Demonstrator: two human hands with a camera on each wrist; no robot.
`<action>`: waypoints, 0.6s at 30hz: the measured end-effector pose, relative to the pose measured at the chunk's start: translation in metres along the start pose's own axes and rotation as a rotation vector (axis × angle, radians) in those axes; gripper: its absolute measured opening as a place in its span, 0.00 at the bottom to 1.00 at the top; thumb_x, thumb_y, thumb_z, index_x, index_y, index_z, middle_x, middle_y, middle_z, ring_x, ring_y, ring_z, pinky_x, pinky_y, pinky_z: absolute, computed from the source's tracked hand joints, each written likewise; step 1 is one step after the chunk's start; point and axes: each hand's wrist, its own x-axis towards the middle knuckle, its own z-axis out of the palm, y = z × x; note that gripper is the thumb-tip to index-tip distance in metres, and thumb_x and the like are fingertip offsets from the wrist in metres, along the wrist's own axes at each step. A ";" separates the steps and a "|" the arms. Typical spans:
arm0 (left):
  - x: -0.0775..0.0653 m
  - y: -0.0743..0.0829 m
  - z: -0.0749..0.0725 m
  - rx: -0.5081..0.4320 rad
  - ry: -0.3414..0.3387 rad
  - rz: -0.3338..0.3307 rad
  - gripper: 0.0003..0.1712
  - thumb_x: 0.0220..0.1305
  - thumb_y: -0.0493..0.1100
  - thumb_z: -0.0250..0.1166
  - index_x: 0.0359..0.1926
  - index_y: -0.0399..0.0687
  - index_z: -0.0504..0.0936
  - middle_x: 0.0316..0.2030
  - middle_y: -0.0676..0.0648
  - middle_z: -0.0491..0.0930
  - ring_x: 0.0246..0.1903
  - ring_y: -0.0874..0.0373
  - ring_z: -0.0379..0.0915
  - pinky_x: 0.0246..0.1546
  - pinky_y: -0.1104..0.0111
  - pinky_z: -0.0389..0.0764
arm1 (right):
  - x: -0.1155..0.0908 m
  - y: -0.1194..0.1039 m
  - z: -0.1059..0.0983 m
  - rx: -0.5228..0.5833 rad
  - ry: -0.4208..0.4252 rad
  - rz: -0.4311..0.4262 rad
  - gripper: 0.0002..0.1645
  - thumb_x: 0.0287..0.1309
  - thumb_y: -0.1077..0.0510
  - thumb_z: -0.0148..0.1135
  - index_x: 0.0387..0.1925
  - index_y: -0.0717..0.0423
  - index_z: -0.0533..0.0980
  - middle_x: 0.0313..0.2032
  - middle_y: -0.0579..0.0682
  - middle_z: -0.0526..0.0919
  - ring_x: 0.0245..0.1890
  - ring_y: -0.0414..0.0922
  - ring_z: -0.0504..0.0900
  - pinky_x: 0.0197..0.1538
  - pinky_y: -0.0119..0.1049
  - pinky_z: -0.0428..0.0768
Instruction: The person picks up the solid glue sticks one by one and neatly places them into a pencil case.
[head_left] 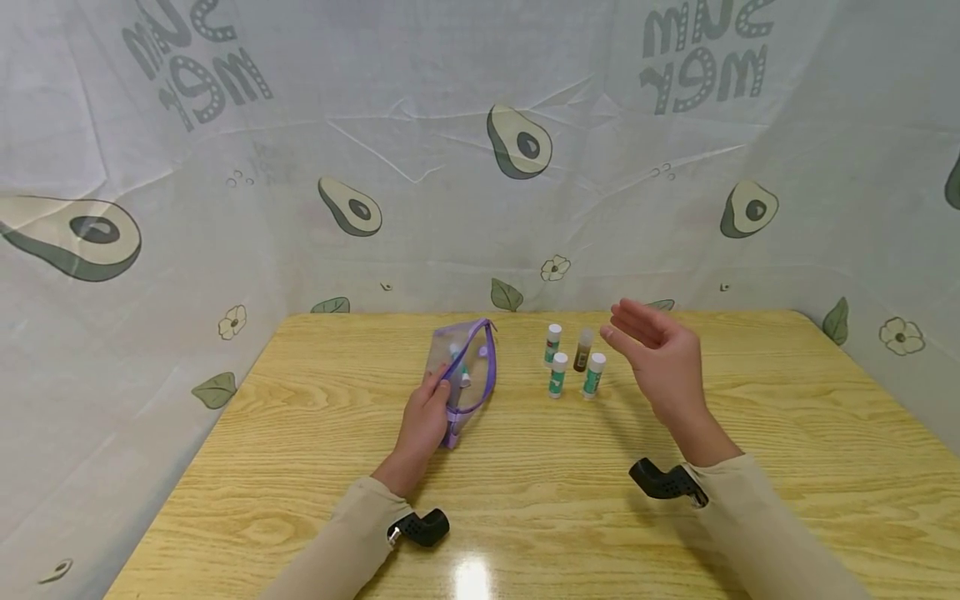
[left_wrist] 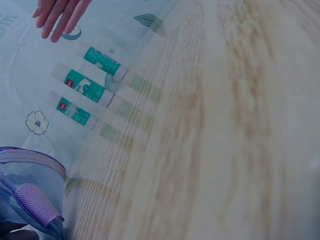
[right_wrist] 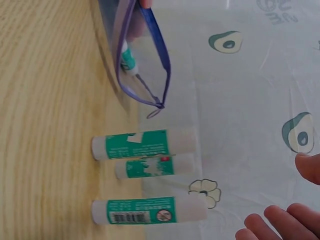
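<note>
My left hand (head_left: 426, 421) grips the near side of a see-through zip pouch (head_left: 438, 346) with purple edging. The pouch's mouth gapes toward the right, and a green-and-white glue stick (right_wrist: 128, 59) lies inside. To the pouch's right, three green-labelled glue sticks with white caps stand upright: a back one (head_left: 552, 343), a front left one (head_left: 557, 377) and a front right one (head_left: 593, 377). Among them is a brownish tube (head_left: 582, 352) with a clear cap. Raised just right of this group, my right hand (head_left: 663, 358) holds nothing, its fingers extended and thumb apart.
The wooden table (head_left: 525, 500) extends around the pouch and glue sticks. Behind it and at both sides hangs a pale cloth (head_left: 435, 267) printed with avocados, leaves and flowers. Each wrist carries a black camera mount, one on the left (head_left: 426, 528) and one on the right (head_left: 660, 481).
</note>
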 end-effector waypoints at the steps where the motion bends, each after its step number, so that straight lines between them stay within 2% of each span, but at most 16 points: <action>1: 0.000 0.000 0.000 0.001 0.002 0.001 0.30 0.86 0.46 0.45 0.82 0.44 0.63 0.84 0.37 0.52 0.86 0.41 0.37 0.85 0.44 0.45 | 0.000 0.001 0.000 0.004 -0.006 0.012 0.37 0.70 0.48 0.71 0.75 0.52 0.73 0.71 0.56 0.80 0.67 0.40 0.83 0.55 0.15 0.80; 4: 0.000 0.001 0.000 0.003 0.004 0.005 0.30 0.86 0.45 0.45 0.81 0.43 0.63 0.84 0.36 0.52 0.86 0.41 0.38 0.85 0.44 0.45 | -0.002 0.005 0.001 0.021 -0.016 0.044 0.37 0.69 0.47 0.71 0.75 0.52 0.73 0.71 0.55 0.80 0.67 0.41 0.83 0.55 0.16 0.80; 14: 0.000 0.003 0.000 0.015 0.006 -0.001 0.30 0.86 0.45 0.45 0.81 0.42 0.63 0.84 0.35 0.52 0.86 0.40 0.39 0.85 0.43 0.46 | -0.003 0.021 0.007 0.028 -0.043 0.137 0.36 0.70 0.50 0.70 0.75 0.55 0.73 0.71 0.59 0.79 0.55 0.24 0.82 0.55 0.15 0.80; 18: -0.001 0.003 0.000 0.011 0.000 -0.002 0.30 0.86 0.46 0.44 0.82 0.43 0.62 0.84 0.36 0.51 0.86 0.40 0.38 0.85 0.44 0.46 | -0.004 0.026 0.009 0.025 -0.068 0.178 0.36 0.70 0.51 0.70 0.74 0.56 0.73 0.71 0.59 0.79 0.51 0.21 0.81 0.54 0.15 0.80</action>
